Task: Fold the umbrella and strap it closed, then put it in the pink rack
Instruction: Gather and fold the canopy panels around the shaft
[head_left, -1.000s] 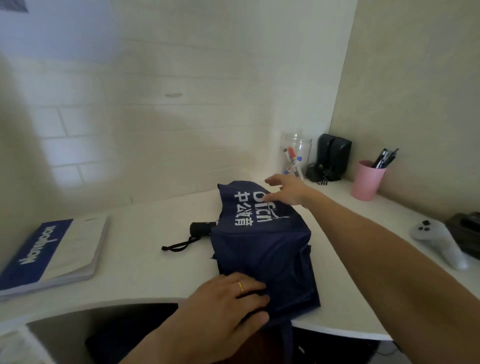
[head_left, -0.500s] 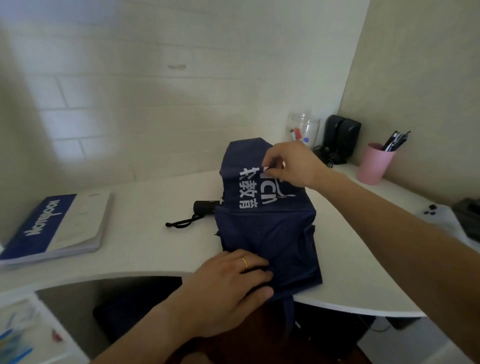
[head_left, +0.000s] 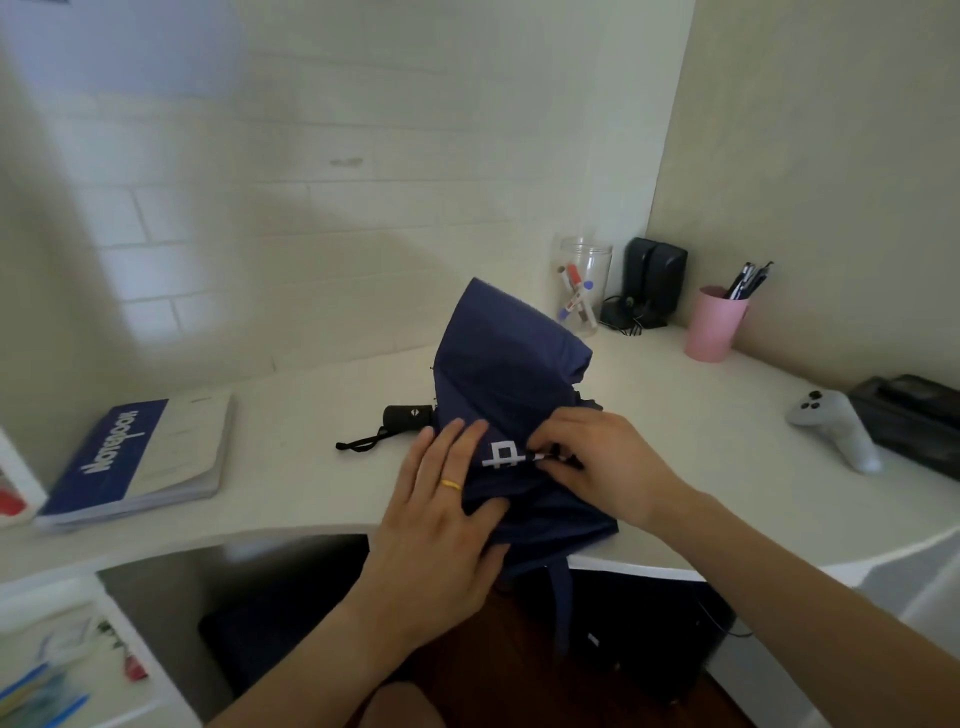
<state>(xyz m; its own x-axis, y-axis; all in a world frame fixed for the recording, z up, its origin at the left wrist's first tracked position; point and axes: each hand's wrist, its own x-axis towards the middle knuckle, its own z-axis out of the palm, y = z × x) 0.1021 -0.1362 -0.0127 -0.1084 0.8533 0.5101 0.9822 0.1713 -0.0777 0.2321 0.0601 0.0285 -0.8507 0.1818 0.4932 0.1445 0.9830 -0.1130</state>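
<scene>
A collapsed navy umbrella (head_left: 511, 364) with white printed characters lies on the white desk (head_left: 291, 415), its black handle (head_left: 408, 417) and wrist loop pointing left. Its far flap of cloth is folded up and over toward me. My left hand (head_left: 441, 525), with a gold ring, presses flat on the near part of the cloth at the desk's edge. My right hand (head_left: 605, 465) pinches the folded cloth edge beside the white print, right next to the left hand's fingertips. A strap hangs below the desk edge. The pink cup-shaped rack (head_left: 714, 323) with pens stands at the back right.
A blue and white notebook (head_left: 140, 460) lies at the left. A clear jar with markers (head_left: 582, 283) and black speakers (head_left: 652, 278) stand at the back corner. A white controller (head_left: 836, 428) and a black case (head_left: 919, 415) are at the right. A drawer unit sits lower left.
My right hand has pulled the far flap of cloth from the back of the umbrella over toward me, down next to my left hand. The left hand slid slightly forward on the cloth.
</scene>
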